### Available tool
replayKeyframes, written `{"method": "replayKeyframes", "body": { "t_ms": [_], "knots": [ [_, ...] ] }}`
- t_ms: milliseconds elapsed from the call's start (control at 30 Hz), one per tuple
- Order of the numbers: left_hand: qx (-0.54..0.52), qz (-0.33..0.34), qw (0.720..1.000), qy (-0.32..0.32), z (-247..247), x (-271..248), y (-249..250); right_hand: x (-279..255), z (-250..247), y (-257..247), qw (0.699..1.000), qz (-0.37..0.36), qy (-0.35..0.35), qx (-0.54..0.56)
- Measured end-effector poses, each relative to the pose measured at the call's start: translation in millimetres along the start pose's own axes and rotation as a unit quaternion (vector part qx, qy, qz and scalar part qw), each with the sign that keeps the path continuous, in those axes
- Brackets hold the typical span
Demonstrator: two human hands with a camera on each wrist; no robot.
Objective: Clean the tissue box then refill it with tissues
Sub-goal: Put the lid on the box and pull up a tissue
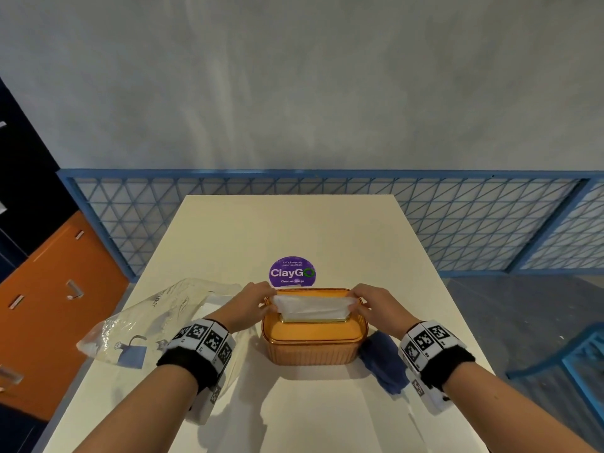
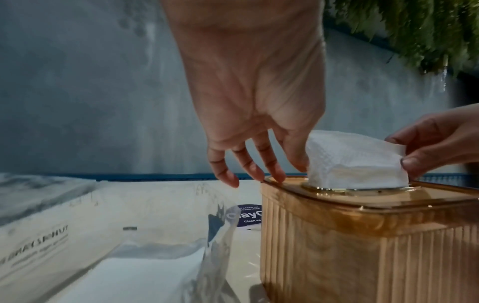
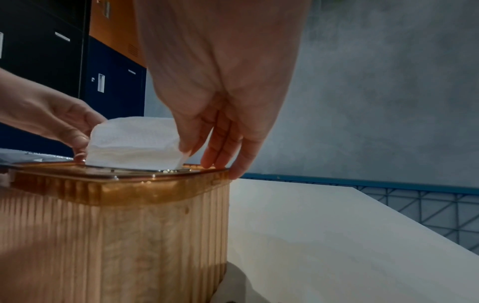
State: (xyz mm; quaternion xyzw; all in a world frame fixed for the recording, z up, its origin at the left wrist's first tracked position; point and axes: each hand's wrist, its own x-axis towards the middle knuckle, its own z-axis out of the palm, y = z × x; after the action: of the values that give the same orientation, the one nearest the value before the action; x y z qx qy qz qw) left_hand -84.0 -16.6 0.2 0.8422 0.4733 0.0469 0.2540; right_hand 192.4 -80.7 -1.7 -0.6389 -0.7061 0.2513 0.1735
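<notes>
An amber ribbed tissue box (image 1: 312, 349) (image 2: 362, 246) (image 3: 116, 225) stands on the white table, lid on. A white tissue (image 1: 313, 307) (image 2: 355, 164) (image 3: 134, 143) sticks up out of the slot in the lid. My left hand (image 1: 250, 304) (image 2: 259, 102) pinches the tissue's left end, its other fingers spread down onto the lid's edge. My right hand (image 1: 376, 305) (image 3: 220, 102) pinches the right end, with its other fingers resting on the lid's right edge. The tissue is held stretched between both hands.
A clear plastic tissue wrapper (image 1: 157, 325) (image 2: 129, 256) lies left of the box. A blue cloth (image 1: 385, 364) lies to the box's right. A purple round sticker (image 1: 292, 272) is behind the box. Blue mesh railing (image 1: 457, 220) borders the table (image 1: 294, 230); lockers (image 1: 49, 305) stand left.
</notes>
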Motion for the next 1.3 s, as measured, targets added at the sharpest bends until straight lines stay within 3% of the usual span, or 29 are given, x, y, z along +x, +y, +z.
{"method": "replayKeyframes", "body": {
  "t_ms": [167, 233, 367, 867, 1300],
  "knots": [
    [-0.134, -0.022, 0.989, 0.056, -6.3, -4.5, 1.0, 2.7, 0.5, -3.1, 1.0, 0.015, 0.022, 0.003],
    [-0.167, -0.03, 0.984, 0.047, -8.2, -5.7, -1.2, 5.3, -0.8, -3.6, 1.0, 0.021, 0.023, 0.001],
    [-0.158, -0.033, 0.987, 0.002, 2.2, -3.6, 3.2, 6.8, -4.0, -4.0, 0.999, 0.033, 0.013, 0.013],
    [-0.285, -0.103, 0.943, 0.137, 16.2, -0.5, 14.6, 3.8, -1.0, -4.0, 0.998, 0.047, 0.037, 0.031],
    [-0.3, -0.135, 0.928, 0.174, 18.6, 3.3, 23.3, 11.9, 5.4, -0.2, 0.988, 0.068, 0.105, 0.086]
  ]
}}
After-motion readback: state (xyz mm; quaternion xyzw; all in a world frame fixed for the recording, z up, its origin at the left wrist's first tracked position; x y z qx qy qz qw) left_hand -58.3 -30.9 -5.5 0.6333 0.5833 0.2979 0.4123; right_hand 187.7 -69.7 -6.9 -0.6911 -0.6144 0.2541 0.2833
